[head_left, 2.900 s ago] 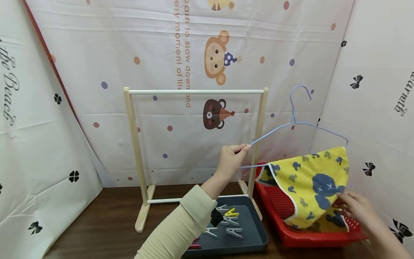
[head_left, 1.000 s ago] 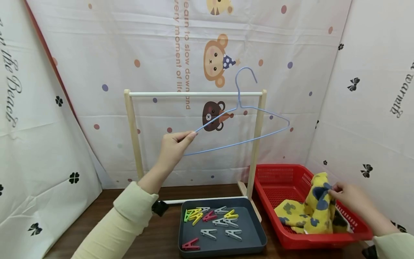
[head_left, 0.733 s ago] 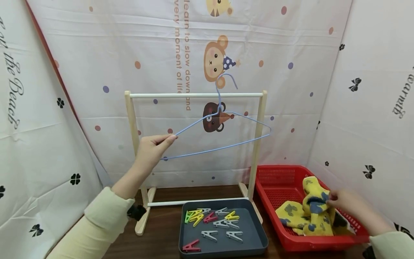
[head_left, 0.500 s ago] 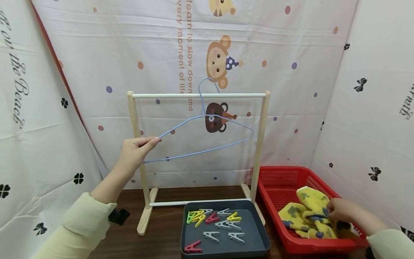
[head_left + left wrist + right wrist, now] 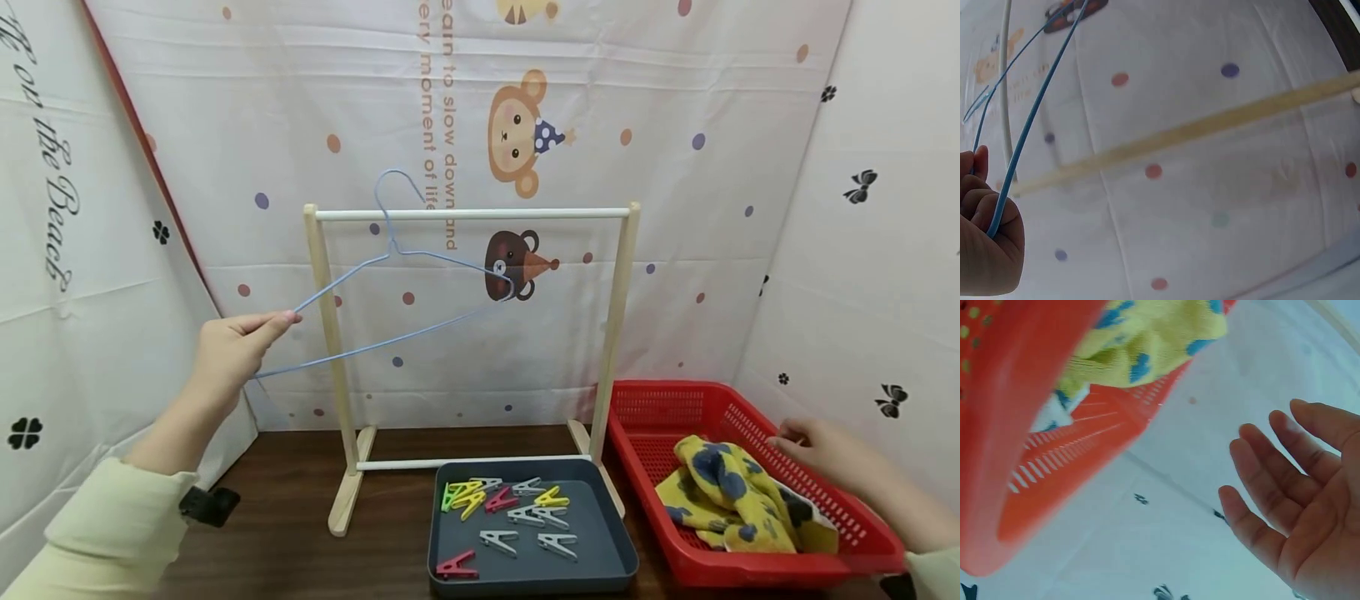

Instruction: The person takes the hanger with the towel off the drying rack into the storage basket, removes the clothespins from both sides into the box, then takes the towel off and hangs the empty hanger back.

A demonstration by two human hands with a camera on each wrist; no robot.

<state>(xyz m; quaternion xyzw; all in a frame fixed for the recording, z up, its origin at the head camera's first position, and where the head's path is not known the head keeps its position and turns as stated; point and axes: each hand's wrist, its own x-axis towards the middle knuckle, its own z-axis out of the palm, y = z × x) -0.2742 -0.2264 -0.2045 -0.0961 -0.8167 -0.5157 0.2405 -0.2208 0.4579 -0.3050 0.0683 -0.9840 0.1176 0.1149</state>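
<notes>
My left hand (image 5: 232,354) grips the left end of a blue wire clothes hanger (image 5: 450,260), its hook up near the rack's top bar. Whether the hook touches the bar, I cannot tell. In the left wrist view, curled fingers hold the hanger (image 5: 1030,115) at its bent corner. A yellow towel (image 5: 738,492) with blue figures lies crumpled in the red basket (image 5: 750,571). My right hand (image 5: 832,454) is over the basket's right side, apart from the towel. The right wrist view shows that hand (image 5: 1310,500) with relaxed fingers and nothing in it, beside the basket wall.
A wooden rack (image 5: 618,317) with white bars stands on the dark table (image 5: 270,533). In front of it is a grey tray (image 5: 536,583) with several clothespins (image 5: 498,540) in yellow, green, red and grey. Printed fabric (image 5: 465,358) hangs behind and on both sides.
The hanger has come out of the towel and moved left with my left hand, across the rack. The towel went down into the basket; my right hand let go of it and drew right.
</notes>
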